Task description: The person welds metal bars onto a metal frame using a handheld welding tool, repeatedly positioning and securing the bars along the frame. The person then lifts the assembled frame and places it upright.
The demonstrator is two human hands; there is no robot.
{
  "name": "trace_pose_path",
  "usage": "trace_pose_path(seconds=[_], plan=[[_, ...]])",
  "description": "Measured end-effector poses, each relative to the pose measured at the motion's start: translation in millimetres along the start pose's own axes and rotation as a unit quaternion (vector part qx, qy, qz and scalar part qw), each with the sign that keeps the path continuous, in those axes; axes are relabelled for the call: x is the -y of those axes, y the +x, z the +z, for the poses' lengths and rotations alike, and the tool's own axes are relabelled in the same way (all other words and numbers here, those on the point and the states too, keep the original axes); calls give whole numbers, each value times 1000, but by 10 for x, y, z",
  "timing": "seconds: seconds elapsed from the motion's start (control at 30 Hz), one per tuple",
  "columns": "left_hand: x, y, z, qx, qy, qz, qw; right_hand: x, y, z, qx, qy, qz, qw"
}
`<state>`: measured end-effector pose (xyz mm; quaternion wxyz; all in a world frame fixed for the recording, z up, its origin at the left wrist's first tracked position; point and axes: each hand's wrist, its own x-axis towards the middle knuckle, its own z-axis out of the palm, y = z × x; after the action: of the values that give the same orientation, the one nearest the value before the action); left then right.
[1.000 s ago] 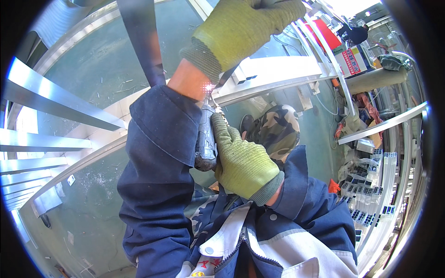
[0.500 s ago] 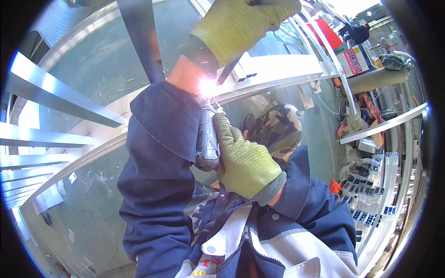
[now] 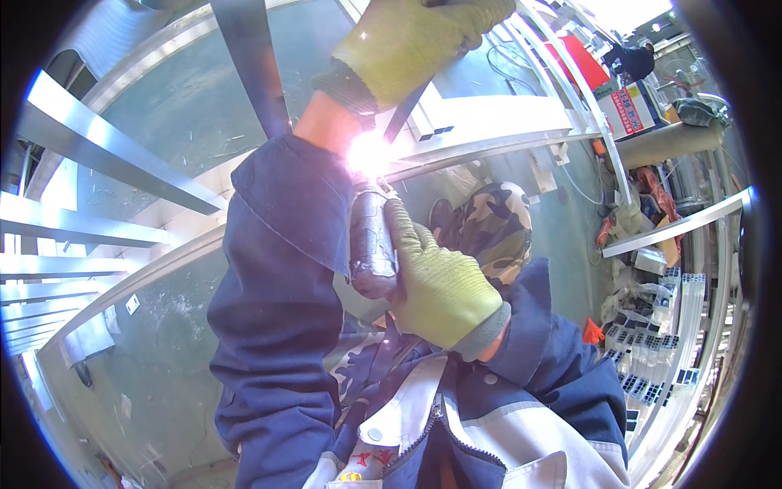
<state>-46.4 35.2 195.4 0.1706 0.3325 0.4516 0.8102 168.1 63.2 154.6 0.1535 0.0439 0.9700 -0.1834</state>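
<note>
My right hand [image 3: 444, 289], in a yellow-green glove, is wrapped round the dark, rounded handle of a welding torch [image 3: 374, 248]. At the torch's far end a bright white arc [image 3: 369, 153] glares beside a metal rail [image 3: 472, 148] and hides the tip and the joint. My left hand [image 3: 415, 49], gloved alike, reaches beyond the arc to the upper edge of the picture. Its fingers are curled, and what they hold, if anything, is hidden. An upright flat metal bar [image 3: 251, 65] meets the frame just left of my left wrist.
Several shiny metal bars [image 3: 106, 155] fan out at the left. Below the rail, a camouflage-covered knee [image 3: 495, 228] shows. At the right lie stacked metal profiles [image 3: 652, 350], a thick roll [image 3: 672, 145], a white-and-red box [image 3: 626, 110] and a loose cable [image 3: 578, 191].
The arc's glare has grown larger. The torch and my right hand have shifted very slightly right, while my left hand has moved a little left. The view has shifted slightly.
</note>
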Motion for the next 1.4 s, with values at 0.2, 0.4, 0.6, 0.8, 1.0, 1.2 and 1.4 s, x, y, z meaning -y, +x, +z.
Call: trace_pose_path(seconds=[0.2,0.4,0.6,0.8,1.0,1.2,1.4], plan=[[-38,-8,25,-39,66,12,997,-321,-265,-43,-43,87,-10,995],[25,-67,31,-70,126,13,989,-980,-270,218,-58,143,0,988],[5,-212,63,-131,272,65,951,-1918,110,905,-37,176,20,983],[290,-829,367,-322,474,229,787,-2106,272,755,122,349,164,915],[1191,-717,852,-236,515,19,824,-2580,391,1035,132,439,151,876],[1742,171,302,-245,677,-200,664,-2535,449,954,159,462,132,862],[2135,490,-305,-242,601,-351,676,-2589,435,992,148,459,114,868]])
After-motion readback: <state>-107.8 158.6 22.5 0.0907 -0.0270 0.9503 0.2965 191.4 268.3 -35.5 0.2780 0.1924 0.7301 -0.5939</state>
